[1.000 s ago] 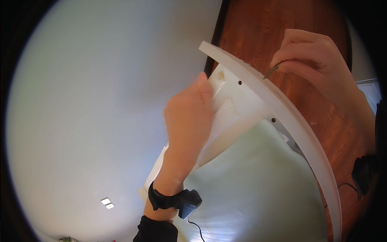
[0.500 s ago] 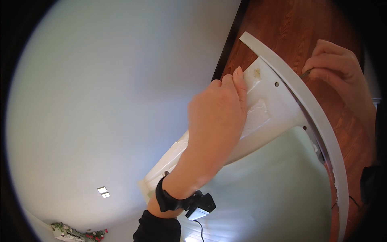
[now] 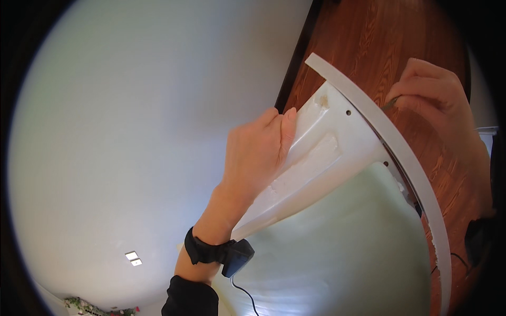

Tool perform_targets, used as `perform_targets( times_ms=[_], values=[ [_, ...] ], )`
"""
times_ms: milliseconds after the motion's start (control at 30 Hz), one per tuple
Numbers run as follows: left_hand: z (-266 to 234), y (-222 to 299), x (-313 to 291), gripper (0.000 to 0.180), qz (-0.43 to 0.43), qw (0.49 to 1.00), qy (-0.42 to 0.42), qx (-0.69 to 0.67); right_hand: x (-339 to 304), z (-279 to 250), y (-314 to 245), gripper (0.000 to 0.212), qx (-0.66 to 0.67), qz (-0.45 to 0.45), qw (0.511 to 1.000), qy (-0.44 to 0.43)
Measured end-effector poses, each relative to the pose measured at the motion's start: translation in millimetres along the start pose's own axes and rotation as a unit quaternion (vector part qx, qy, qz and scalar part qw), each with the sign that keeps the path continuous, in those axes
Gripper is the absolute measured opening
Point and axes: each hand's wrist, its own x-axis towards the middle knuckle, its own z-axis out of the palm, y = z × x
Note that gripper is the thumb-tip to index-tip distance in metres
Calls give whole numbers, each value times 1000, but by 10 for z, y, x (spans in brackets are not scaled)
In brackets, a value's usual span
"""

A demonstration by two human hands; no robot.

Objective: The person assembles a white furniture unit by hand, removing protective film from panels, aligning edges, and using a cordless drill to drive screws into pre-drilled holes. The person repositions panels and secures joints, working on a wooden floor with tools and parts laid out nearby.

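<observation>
A white panel [image 3: 363, 131] with small round holes and raised ribs tilts in front of me. Along its right side runs a curved white rim [image 3: 394, 131], with a narrow dark gap between the two. My left hand [image 3: 258, 145] is closed on the panel's upper left edge, its fingers curled out of sight behind. Just outside the rim, my right hand [image 3: 429, 89] pinches a small thin dark-greenish piece [image 3: 390, 102], whose kind I cannot make out. Below the panel spreads a smooth pale green surface [image 3: 337, 226].
Reddish-brown wood flooring [image 3: 448, 179] lies beyond the rim, bordered by a black baseboard [image 3: 298, 58]. A pale wall [image 3: 132, 116] fills the left, with white switches [image 3: 134, 258] and flowers [image 3: 79, 304] lower down. From the black wrist device [image 3: 240, 258] trails a cable [image 3: 246, 295].
My left hand has slid left and down along the panel's edge, baring more of its ribs. The panel has shifted slightly left. My right hand has moved a little left with the thin piece.
</observation>
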Motion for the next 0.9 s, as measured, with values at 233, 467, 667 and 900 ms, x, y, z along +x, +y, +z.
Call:
perform_targets(
  times_ms=[233, 467, 667, 900],
  values=[
    [-30, 4, -35, 38, -12, 999, -19, -32, 7, 4, 13, 5, -12, 39, 998, -37],
    [-53, -26, -11, 38, -10, 999, -17, -34, 66, 48, -19, 7, -6, 16, 999, -39],
    [-103, -77, -15, 35, -3, 999, -42, -30, 72, -11, 17, 8, -43, -12, 997, -59],
    [-113, -82, -22, 37, 20, 999, -41, -10, 284, 79, -150, 9, 17, -9, 997, -71]
  ],
)
